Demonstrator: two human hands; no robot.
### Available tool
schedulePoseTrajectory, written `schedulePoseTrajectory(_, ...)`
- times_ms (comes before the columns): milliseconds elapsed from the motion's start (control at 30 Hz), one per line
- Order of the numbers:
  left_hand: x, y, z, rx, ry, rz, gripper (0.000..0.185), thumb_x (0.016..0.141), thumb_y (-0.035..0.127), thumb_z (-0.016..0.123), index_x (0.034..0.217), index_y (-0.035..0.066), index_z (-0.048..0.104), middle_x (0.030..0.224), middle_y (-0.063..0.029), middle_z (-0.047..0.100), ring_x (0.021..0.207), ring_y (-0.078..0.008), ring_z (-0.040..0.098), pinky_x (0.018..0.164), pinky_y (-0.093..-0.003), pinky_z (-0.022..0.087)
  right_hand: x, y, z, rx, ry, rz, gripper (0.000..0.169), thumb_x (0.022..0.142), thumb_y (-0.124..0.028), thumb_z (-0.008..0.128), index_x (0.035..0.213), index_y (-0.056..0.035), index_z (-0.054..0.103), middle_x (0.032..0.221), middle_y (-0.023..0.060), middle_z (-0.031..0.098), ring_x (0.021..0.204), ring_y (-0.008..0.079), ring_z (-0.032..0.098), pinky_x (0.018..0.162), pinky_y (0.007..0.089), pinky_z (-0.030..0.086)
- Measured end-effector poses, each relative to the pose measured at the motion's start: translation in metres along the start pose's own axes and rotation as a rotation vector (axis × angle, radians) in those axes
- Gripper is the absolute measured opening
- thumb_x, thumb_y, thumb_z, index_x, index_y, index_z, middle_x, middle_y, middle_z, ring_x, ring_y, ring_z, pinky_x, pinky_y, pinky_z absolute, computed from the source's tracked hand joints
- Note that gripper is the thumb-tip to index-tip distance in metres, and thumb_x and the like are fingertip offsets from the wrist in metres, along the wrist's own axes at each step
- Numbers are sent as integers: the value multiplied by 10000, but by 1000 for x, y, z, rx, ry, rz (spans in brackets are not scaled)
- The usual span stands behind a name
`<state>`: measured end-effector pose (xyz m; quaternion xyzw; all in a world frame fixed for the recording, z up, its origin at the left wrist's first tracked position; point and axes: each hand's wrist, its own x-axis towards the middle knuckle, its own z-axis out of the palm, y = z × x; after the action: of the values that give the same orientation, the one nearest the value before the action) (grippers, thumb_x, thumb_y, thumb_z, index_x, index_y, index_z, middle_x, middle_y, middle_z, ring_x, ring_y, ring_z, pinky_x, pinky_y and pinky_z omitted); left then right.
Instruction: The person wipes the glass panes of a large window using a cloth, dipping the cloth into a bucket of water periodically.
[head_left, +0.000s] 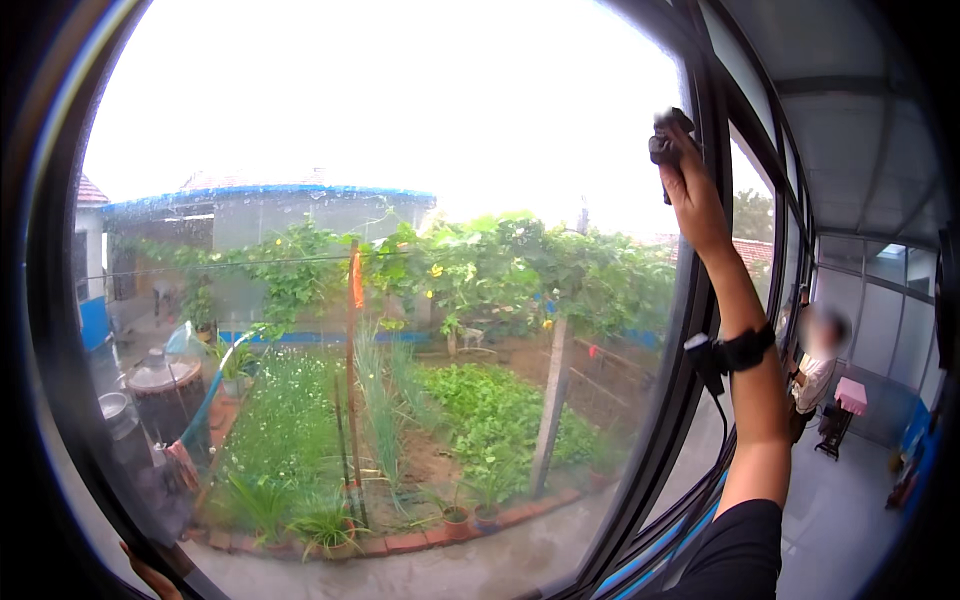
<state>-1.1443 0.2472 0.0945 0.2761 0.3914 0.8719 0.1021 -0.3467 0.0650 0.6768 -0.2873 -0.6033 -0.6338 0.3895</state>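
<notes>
A large window pane (465, 315) fills the view, wet and smeared in places, set in a dark frame (694, 247). High at its right side, my right hand (690, 176) is raised and holds a small black object (664, 142) against or close to the glass; its exact kind is unclear. A black strap with a small device (742, 349) and a cable sits around my right forearm. At the bottom left, part of my left hand (148, 571) shows by the lower frame; its fingertips are mostly hidden, and whether it grips anything does not show.
Beyond the glass lie a garden with green plants (487, 412), a wooden pole (354, 375), potted plants (455, 517) and a brick edging (405, 541). Indoors at the right, another person (814, 367) stands by the windows near a pink-covered stand (850, 396). A cable runs below my arm.
</notes>
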Motion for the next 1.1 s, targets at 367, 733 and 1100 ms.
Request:
schedulePoseTrajectory(367,20,-16,-42,124,-137,52,544,975,381,272,1217,-85,419,1124,-70,482,1015,-157,449,948,-291,317,119,104,9,-197,-91,543,405,906,-375,434,1092,-32,543,773,114,585,713,224,553,695,350,426)
schedulePoseTrajectory(733,6,52,-4,-169,-486,-191,451,975,406,267,953,28,511,845,-8,470,781,-131,462,792,-259,396,-98,-51,-29,48,-83,391,367,882,-64,501,1246,-63,452,1273,152,445,1041,272,523,837,346,447)
schedulePoseTrajectory(1100,-2,51,29,93,-235,-60,551,982,343,234,1217,-117,423,1198,-104,475,1069,-192,454,993,-285,276,-284,-227,-64,16,-229,529,452,863,-53,459,1308,-35,385,1402,198,284,1297,383,261,1056,455,217)
